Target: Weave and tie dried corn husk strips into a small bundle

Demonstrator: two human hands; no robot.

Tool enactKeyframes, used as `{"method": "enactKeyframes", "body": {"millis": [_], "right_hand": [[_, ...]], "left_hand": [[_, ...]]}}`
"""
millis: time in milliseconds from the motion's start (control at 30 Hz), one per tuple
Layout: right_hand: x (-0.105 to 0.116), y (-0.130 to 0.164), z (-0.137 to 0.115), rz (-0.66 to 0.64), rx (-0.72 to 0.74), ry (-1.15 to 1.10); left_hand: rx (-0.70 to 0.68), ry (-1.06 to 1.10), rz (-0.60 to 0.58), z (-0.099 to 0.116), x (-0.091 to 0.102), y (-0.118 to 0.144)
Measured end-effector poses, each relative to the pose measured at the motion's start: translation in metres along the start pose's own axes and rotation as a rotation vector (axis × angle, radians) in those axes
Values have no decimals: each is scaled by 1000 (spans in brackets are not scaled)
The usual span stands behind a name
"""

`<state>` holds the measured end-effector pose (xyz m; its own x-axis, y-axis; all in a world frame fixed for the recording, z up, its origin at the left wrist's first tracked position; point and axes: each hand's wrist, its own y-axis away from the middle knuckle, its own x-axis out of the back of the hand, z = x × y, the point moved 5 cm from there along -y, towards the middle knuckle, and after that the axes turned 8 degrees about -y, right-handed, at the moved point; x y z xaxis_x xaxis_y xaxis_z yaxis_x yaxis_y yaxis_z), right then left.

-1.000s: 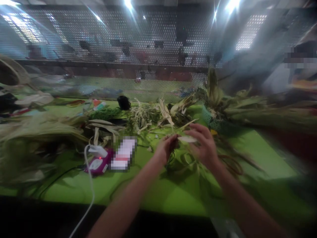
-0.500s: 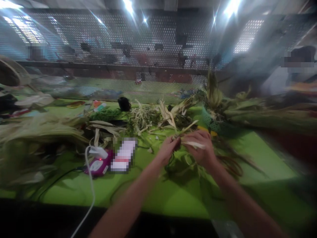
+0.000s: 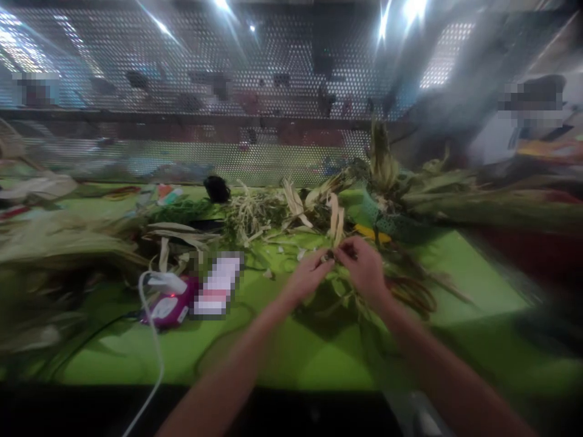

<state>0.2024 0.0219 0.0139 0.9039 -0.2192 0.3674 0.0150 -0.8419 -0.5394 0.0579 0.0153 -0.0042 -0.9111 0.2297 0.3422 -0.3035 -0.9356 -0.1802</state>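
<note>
Both hands meet mid-table, fingertips together over a loose heap of leaves. Left hand [image 3: 306, 278] pinched shut on the base of a pale husk strip [image 3: 336, 223]; right hand [image 3: 364, 267] pinched on same strip from the right side, fingers curled. Strip stands up from the pinch, tilted slightly far, two pale blades visible. Exact grip point blurred, can't tell which fingers touch.

Under & near the hands: dark green leaves [image 3: 346, 297] spread on the green table [image 3: 291, 352]. Right of them, a brownish loop [image 3: 416, 294], prob. cord or vine, lying flat.

Far side, centre: tangle of dry husks [image 3: 255, 215], pale, messy. Right of that, a teal basket [image 3: 387, 221] w/ leafy stalks piled in & across it, running off to the right. Yellow bit [image 3: 371, 233] just beside basket, near edge.

Left: big heap of dried leaves [image 3: 59, 243], blurred. Near it a magenta device [image 3: 170, 306] w/ white cable [image 3: 152, 358] running toward near edge; a pixelated patch just right of device. Black object [image 3: 217, 189] far, by the mesh wall [image 3: 228, 91].

Far right: another person [image 3: 514, 136], blurred, well apart from the hands.
</note>
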Motion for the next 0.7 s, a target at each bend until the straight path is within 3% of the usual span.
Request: {"method": "enactKeyframes", "body": {"millis": [167,333,500,567,700], "right_hand": [[-3,2,-1,-12,-2,-26],[-9,5,1,-72,-63,-236],[-12,9,-6,-46,22,-134],[-16,10,-5,-70,-44,-199],[-27,10,7,-129,-313,-472]], "left_hand": [[46,-29,76,-8,0,-1],[137,133,167,-16,6,-2],[153,214,271,-17,11,-1],[165,244,295,-19,12,-1],[166,282,317,-22,14,0]]}}
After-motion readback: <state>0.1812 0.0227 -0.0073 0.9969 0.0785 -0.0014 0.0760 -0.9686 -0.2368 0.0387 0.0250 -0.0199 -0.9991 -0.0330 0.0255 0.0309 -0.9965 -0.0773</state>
